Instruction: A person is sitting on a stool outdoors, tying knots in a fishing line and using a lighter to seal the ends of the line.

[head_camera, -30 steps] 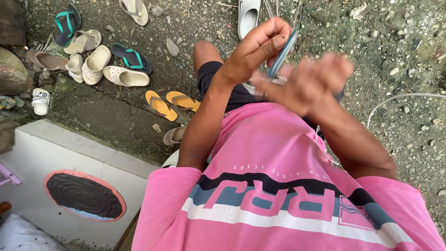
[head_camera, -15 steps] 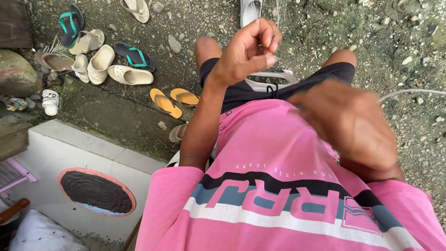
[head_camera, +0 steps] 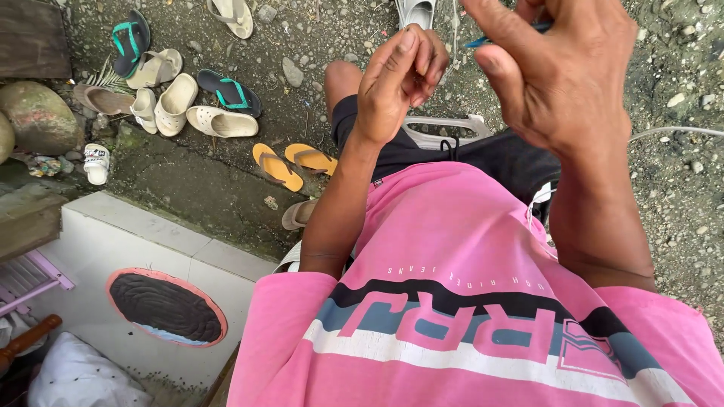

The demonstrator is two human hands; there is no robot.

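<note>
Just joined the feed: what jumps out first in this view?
The two raised hands dominate: the right hand at top right pinches a thin blue strip, with the left hand curled beside it at top centre. Below them a bright pink shirt fills the lower frame. On the gravel at upper left lies a scatter of footwear, including a pair of orange flip-flops.

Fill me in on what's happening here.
A seated person in a pink shirt holds both hands up over their lap. The right hand pinches a thin blue strip, mostly hidden behind its fingers. The left hand has its fingertips bunched close beside it; whether it holds anything is unclear. Sandals, including an orange pair, lie on the gravel.
</note>
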